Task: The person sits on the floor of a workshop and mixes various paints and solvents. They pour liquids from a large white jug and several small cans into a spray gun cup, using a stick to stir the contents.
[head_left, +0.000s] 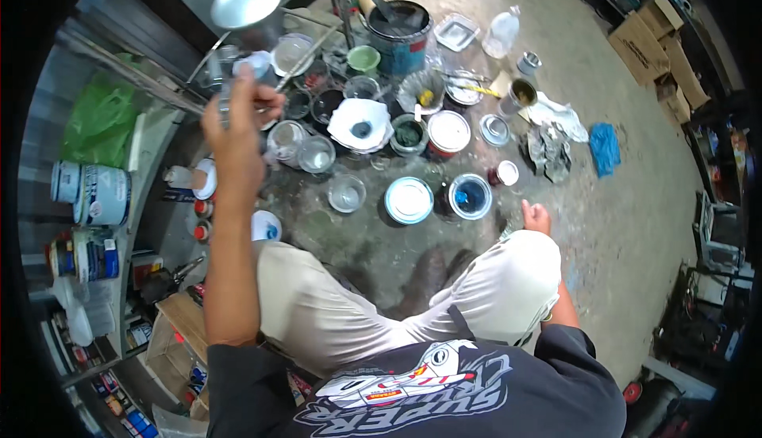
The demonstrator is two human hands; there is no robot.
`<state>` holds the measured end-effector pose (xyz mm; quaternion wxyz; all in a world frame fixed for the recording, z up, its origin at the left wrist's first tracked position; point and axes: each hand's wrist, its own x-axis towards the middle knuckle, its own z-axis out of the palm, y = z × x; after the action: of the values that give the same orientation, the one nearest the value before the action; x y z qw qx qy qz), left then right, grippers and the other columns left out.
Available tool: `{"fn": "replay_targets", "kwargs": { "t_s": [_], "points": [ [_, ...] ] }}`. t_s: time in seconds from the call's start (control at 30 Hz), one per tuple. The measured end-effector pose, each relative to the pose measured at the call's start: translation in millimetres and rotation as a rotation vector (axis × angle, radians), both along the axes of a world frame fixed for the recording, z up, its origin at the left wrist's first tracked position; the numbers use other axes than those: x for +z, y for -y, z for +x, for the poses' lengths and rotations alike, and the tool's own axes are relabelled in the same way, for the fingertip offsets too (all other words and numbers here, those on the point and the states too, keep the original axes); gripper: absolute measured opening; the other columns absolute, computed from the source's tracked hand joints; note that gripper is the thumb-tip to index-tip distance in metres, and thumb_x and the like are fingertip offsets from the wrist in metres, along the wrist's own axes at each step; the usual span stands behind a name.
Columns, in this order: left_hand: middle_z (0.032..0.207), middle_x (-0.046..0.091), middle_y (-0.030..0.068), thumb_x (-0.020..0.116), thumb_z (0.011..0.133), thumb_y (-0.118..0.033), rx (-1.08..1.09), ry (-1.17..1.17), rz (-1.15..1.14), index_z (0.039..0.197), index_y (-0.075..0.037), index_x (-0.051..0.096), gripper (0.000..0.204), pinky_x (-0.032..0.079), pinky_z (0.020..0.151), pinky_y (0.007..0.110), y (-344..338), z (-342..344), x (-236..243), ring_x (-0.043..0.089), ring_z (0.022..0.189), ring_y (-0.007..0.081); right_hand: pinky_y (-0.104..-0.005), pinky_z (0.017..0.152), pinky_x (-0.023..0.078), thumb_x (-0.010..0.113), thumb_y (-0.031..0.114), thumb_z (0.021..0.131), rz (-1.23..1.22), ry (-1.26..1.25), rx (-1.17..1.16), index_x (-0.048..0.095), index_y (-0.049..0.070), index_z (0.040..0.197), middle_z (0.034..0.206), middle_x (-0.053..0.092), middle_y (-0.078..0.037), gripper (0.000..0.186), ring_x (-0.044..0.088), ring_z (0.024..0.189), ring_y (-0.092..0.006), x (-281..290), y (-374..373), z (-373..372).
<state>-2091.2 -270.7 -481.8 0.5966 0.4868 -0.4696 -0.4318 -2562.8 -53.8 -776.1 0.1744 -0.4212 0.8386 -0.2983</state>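
My left hand (238,124) is raised at the far left of the work area, fingers curled around what looks like a clear plastic cup (224,109), mostly hidden by the hand. Just beyond are more clear cups (225,61) and a metal lamp shade (248,3). My right hand (536,218) rests low beside my right knee, its fingers curled; the knee covers much of it, and I cannot make out what it holds, if anything. In front of me stand an open can with blue paint (470,197), a lidded can (409,200) and a clear cup (347,193).
Farther back are a large paint-stained bucket (398,37), a green cup (363,59), a paper-covered container (360,126) and a plastic bottle (502,33). Crumpled foil (548,152) and a blue cloth (605,150) lie rightward. A shelf with paint cans (103,194) lines the left.
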Motion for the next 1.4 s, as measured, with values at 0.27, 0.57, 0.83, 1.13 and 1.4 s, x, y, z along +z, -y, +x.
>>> {"fn": "replay_targets", "kwargs": {
  "t_s": [0.27,0.57,0.83,1.13,1.4],
  "points": [
    [0.077,0.063,0.0072,0.064,0.091,-0.033,0.090,-0.108,-0.004,0.083,0.000,0.063,0.034,0.052,0.063,0.023,3.6,16.1,3.6,0.063,0.070,0.0138,-0.0314,0.059,0.046,0.052,0.027,0.093,-0.109,0.396,0.015,0.063,0.002,0.083,0.071,0.061,-0.009,0.029,0.058,0.063,-0.0162,-41.2,-8.5,21.8],
    [0.084,0.062,0.0029,0.062,0.091,-0.040,0.058,-0.074,0.042,0.090,-0.007,0.063,0.033,0.048,0.075,0.024,4.5,16.5,1.4,0.062,0.083,0.0125,-0.0302,0.058,0.046,0.060,0.029,0.090,0.070,0.209,0.047,0.069,0.001,0.087,0.066,0.064,-0.007,0.030,0.057,0.060,-0.0138,-37.7,-5.0,41.5],
    [0.079,0.063,0.0053,0.064,0.091,-0.035,0.066,-0.081,0.012,0.087,-0.002,0.064,0.033,0.050,0.068,0.024,0.2,-7.4,4.2,0.063,0.075,0.0133,-0.0369,0.091,0.045,0.087,0.027,0.058,-0.186,0.125,0.425,0.041,0.005,0.133,0.130,0.049,-0.018,0.091,0.054,0.111,-0.0252,10.7,24.0,62.4],
    [0.078,0.063,0.0048,0.062,0.091,-0.035,0.023,0.031,-0.046,0.084,-0.002,0.065,0.033,0.049,0.069,0.027,-6.1,-20.2,7.9,0.063,0.074,0.0141,-0.0368,0.102,0.039,0.084,0.022,0.062,-0.324,0.886,0.222,0.015,0.004,0.142,0.130,0.048,-0.016,0.107,0.050,0.119,-0.0254,15.5,71.7,88.7],
    [0.079,0.063,0.0048,0.062,0.092,-0.034,0.017,0.023,-0.035,0.083,-0.003,0.064,0.032,0.048,0.068,0.025,0.0,-15.9,2.4,0.062,0.073,0.0131,-0.0381,0.101,0.041,0.084,0.018,0.060,-0.364,0.811,0.297,0.010,0.006,0.144,0.132,0.046,-0.015,0.112,0.050,0.120,-0.0256,28.5,68.2,64.2]
  ]
}}
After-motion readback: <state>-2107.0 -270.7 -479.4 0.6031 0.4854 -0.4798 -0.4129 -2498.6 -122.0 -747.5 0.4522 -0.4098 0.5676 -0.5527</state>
